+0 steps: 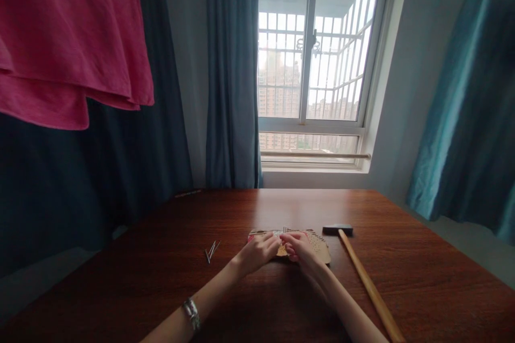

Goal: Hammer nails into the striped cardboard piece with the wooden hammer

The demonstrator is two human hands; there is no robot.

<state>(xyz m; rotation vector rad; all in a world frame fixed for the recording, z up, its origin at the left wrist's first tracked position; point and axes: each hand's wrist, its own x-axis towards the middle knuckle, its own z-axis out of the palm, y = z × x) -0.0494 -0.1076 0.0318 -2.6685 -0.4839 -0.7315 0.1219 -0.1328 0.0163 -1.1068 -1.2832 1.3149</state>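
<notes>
A piece of brown cardboard (321,250) with reddish patches and many small holes lies on the table under both hands. Thin nail-like pins stand up along its far edge. My left hand (262,250) rests over the cardboard's left part, fingers bent together with their tips turned toward the other hand. My right hand (298,245) is closed in a pinch at the cardboard's middle, its fingertips almost meeting the left ones. Whatever lies between the fingertips is too small to make out. Several loose nails (211,251) lie to the left of my left hand.
A hammer with a black head (337,230) and a long wooden handle (368,284) lies right of the cardboard. The brown wooden table (140,284) reaches toward a window. Blue curtains (233,75) hang behind, and a pink cloth (72,37) hangs at the upper left.
</notes>
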